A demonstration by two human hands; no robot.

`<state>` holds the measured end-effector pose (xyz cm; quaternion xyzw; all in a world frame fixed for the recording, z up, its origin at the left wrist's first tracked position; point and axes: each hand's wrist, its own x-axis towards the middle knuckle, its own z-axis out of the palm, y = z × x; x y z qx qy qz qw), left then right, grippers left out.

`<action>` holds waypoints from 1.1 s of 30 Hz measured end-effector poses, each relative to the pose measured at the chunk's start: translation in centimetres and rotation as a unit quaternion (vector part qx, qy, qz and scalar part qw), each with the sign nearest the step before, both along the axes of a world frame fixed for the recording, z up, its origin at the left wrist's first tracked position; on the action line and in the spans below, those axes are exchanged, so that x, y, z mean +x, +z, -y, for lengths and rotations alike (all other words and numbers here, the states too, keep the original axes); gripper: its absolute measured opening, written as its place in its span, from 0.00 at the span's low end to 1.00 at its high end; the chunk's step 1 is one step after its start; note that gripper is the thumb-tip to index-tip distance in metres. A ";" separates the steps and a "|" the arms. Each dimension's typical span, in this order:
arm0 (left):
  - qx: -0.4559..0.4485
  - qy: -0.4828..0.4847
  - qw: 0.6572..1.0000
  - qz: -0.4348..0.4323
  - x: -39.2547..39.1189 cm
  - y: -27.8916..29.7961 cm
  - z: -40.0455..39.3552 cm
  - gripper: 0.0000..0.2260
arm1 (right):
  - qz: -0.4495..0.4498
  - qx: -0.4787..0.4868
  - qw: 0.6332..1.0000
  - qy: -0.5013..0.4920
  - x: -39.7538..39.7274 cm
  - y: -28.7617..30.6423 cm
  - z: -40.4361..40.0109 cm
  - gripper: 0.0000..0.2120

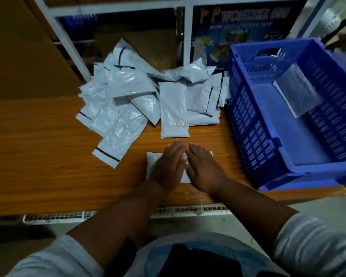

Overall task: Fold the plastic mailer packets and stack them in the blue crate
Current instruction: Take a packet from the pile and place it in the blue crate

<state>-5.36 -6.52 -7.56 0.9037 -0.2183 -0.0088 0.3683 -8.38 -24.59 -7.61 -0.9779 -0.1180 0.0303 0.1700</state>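
Both hands lie flat with straight fingers: my left hand and my right hand press side by side on one white packet, gripping nothing. This packet lies on the wooden table, left of the blue crate and near its front corner. The pile of unfolded packets is also left of the crate, further back, touching its side wall. Inside the crate one folded packet leans against the far right wall. I judge the fold is being flattened now. The plastic looks slippery and springy, so when I lift my palms the fold may open again, or the packet may slide on the smooth wood.
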 end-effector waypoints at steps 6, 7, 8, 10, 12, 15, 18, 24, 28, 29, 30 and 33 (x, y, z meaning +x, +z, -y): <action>0.247 -0.127 0.951 0.133 -0.7 -2.2 -2.9 0.27 | -0.005 -0.095 0.995 0.009 -0.2 -2.0 0.0 0.32; 0.253 -0.127 0.949 0.141 -0.6 -2.6 -3.1 0.28 | -0.005 -0.099 0.995 0.009 -0.1 -2.1 0.0 0.32; 0.255 -0.126 0.947 0.146 -0.5 -3.0 -3.1 0.29 | -0.005 -0.099 0.995 0.008 0.0 -2.2 0.1 0.33; 0.258 -0.116 0.946 0.156 -0.2 -3.4 -3.0 0.29 | -0.002 -0.103 0.995 0.012 0.1 -2.5 0.1 0.34; 0.258 -0.115 0.948 0.149 0.0 -3.4 -2.8 0.30 | -0.002 -0.106 0.994 0.011 0.2 -2.2 0.0 0.34; 0.275 -0.119 0.944 0.136 -0.1 -3.4 -3.0 0.30 | -0.027 -0.121 0.992 0.012 0.0 -1.5 -0.3 0.34; 0.258 -0.130 0.953 0.087 0.2 -3.0 -3.3 0.30 | -0.064 -0.137 0.988 0.007 0.3 -0.3 -0.7 0.34; 0.251 -0.123 0.957 0.083 0.7 -0.5 -4.6 0.27 | -0.022 -0.091 0.996 -0.002 -0.6 0.2 -4.0 0.33; 0.344 -0.096 0.932 0.066 0.1 -1.2 -6.5 0.31 | -0.028 -0.117 0.993 -0.007 -1.3 -1.4 -4.6 0.33; 0.350 -0.097 0.929 0.068 -0.2 -1.6 -6.8 0.32 | -0.035 -0.122 0.992 -0.004 -1.2 -1.2 -4.5 0.33; 0.350 -0.099 0.929 0.073 -0.2 -2.0 -6.9 0.33 | -0.040 -0.126 0.991 -0.002 -1.1 -1.2 -4.4 0.33; 0.346 -0.098 0.929 0.092 0.0 -2.6 -7.0 0.34 | -0.050 -0.129 0.990 0.001 -0.9 -1.0 -4.4 0.33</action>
